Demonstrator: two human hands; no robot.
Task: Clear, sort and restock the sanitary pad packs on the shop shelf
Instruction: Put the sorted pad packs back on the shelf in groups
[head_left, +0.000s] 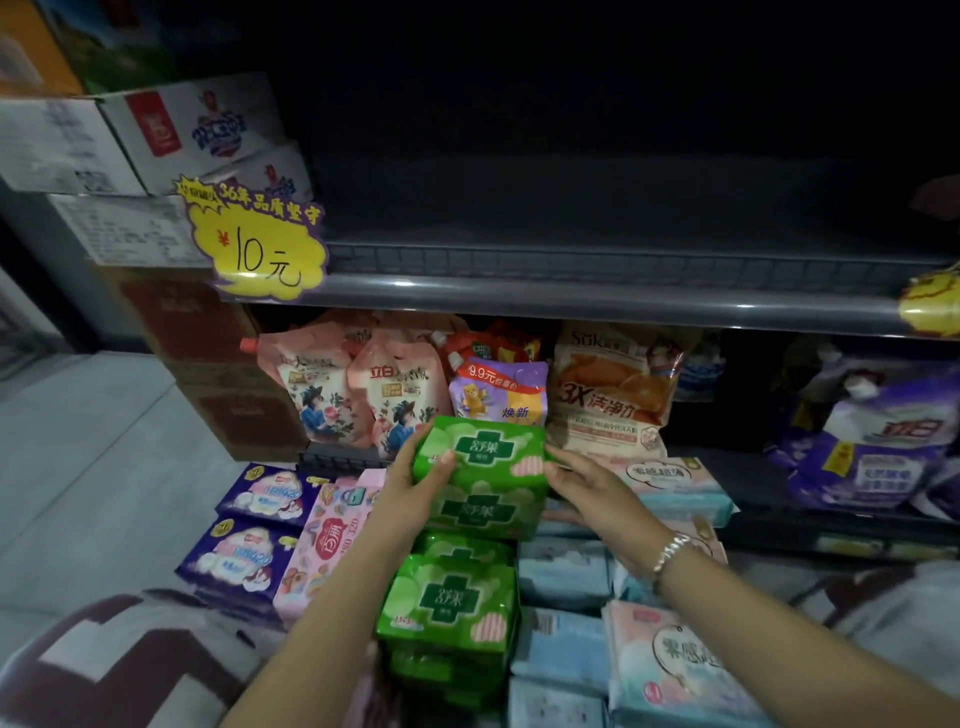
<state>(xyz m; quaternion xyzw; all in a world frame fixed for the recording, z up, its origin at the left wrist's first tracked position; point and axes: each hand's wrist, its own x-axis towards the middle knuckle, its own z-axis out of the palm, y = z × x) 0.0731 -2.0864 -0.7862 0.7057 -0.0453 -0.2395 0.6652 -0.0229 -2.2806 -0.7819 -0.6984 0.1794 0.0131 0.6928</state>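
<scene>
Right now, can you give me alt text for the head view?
Two hands, left hand and right hand, hold a stack of two green pad packs between them above sorted piles of packs. Above is a bare dark shelf with a yellow 10 yuan price tag.

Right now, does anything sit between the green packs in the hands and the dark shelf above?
Nothing visible does. The left hand and right hand hold two stacked green packs from either side. The upper shelf shows bare behind its front rail; only the yellow price sign hangs at its left end.
</scene>
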